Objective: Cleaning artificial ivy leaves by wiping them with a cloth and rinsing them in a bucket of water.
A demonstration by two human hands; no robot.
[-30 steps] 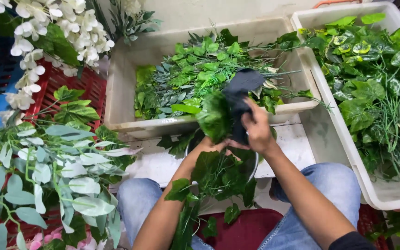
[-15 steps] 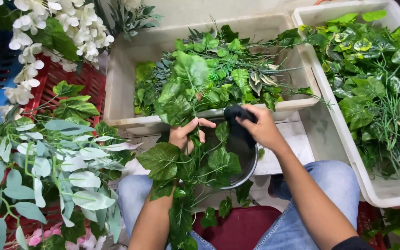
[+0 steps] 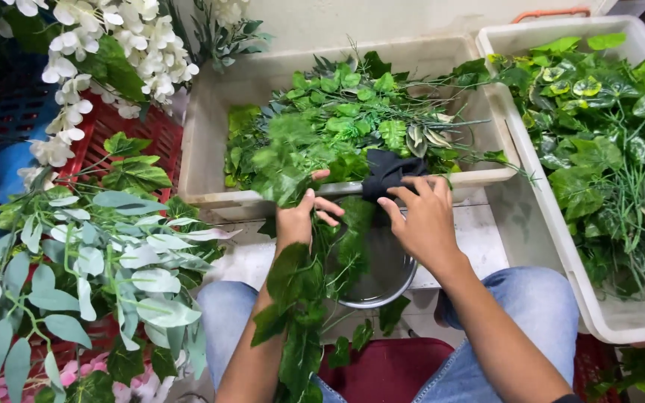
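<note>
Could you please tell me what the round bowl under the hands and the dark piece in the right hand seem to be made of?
The round silver bowl looks like polished metal, given its grey sheen and thin bright rim. The dark piece under the right hand seems soft cloth: matte black, folded and crumpled.

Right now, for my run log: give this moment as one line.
left hand: holds green leafy vine | right hand: holds black cloth | below: round metal bowl

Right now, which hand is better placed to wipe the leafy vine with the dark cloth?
Probably the right hand: it already grips the dark cloth, while the left hand is occupied holding the leafy vine.
</note>
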